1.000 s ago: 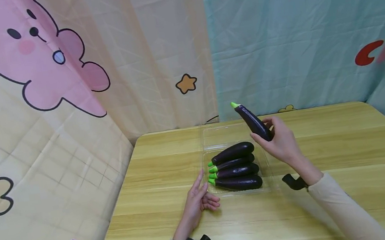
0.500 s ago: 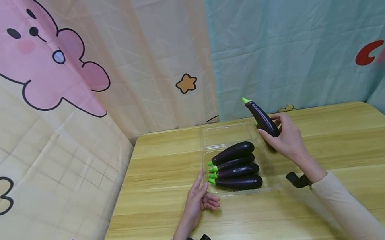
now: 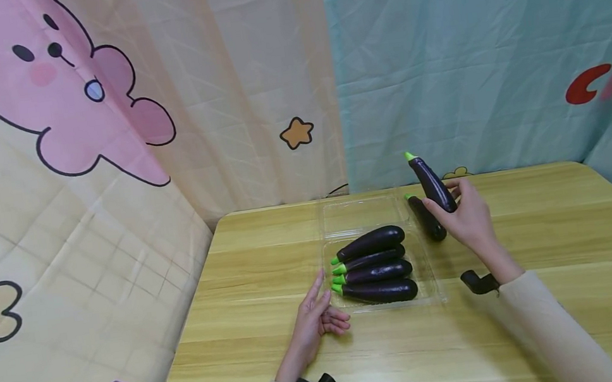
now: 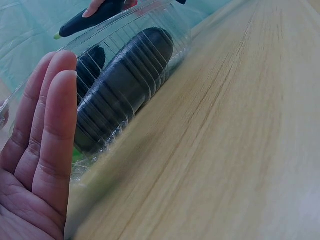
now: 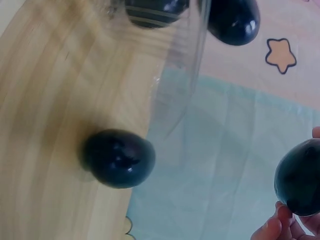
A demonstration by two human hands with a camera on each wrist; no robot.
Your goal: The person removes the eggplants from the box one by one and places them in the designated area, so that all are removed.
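My right hand (image 3: 469, 212) holds a dark purple eggplant (image 3: 433, 185) by its thick end, raised off the table, green tip pointing up and away. In the right wrist view the round end of that eggplant (image 5: 300, 177) shows between fingertips. A clear plastic container (image 3: 429, 294) lies with its lid folded back. Several eggplants (image 3: 381, 292) rest side by side in it, green tips to the left. At its left side is my left hand (image 3: 315, 318), fingers extended; the left wrist view shows straight fingers (image 4: 57, 125) right at the ribbed wall.
Another eggplant (image 3: 425, 219) lies on the wooden table (image 3: 552, 237) just right of the container, below the raised one. The transparent lid (image 3: 363, 214) reaches toward the table's back edge. Printed curtains (image 3: 467, 56) hang behind and at the left.
My right hand has carried the eggplant rightward, from beside the lid to right of the container. The eggplant lying on the table has come into view. My left hand stays put.
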